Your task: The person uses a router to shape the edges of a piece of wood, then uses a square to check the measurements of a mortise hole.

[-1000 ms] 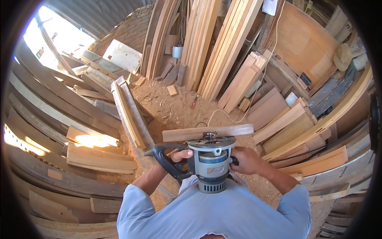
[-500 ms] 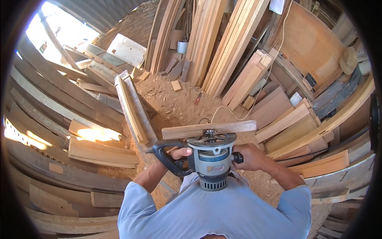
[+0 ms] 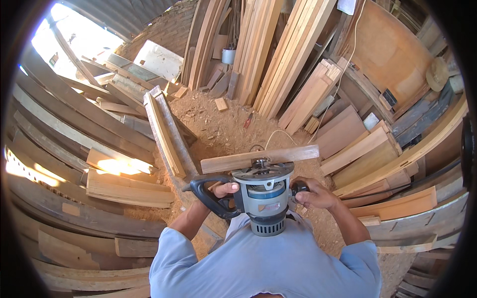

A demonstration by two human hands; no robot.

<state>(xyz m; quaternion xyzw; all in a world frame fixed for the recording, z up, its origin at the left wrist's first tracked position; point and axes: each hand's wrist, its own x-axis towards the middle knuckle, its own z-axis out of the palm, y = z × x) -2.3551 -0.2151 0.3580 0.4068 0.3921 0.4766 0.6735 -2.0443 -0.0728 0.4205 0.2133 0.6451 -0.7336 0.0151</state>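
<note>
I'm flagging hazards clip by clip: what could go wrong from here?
The left hand and right hand are at the router, neither on the wooden strip beyond it, so the strip might shift.
The router's slotted end appears close to the shirt; cloth could cover the slots.
The pale cord, looped along the floor, might snag a foot.

The router body looks smooth metal, its handle matt plastic.
</note>
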